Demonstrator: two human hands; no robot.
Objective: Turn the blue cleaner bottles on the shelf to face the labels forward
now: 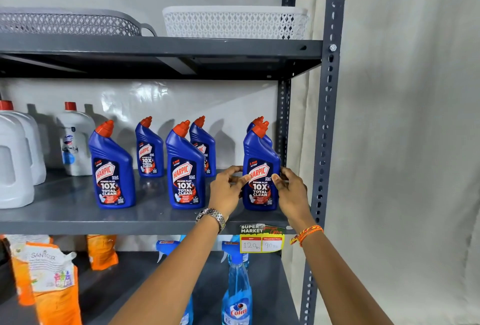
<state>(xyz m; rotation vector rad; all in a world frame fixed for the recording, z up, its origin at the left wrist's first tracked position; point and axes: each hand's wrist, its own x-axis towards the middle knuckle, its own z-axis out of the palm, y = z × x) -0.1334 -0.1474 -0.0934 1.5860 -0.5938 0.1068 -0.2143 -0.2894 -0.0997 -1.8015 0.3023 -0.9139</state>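
Several blue cleaner bottles with red caps stand on the grey middle shelf (78,221). The front right bottle (259,153) stands upright with its label facing me. My left hand (226,191) grips its left side and my right hand (292,195) grips its right side. Another bottle (255,122) stands right behind it, mostly hidden. The front middle bottle (185,169) and the front left bottle (111,169) show their labels forward. Two back bottles (149,148) (204,143) stand behind them, also with labels toward me.
White jugs (15,158) (75,140) stand at the left of the same shelf. The steel upright (327,117) rises just right of my right hand. Baskets (233,23) sit on the shelf above. Spray bottles (237,288) and orange pouches (52,285) fill the shelf below.
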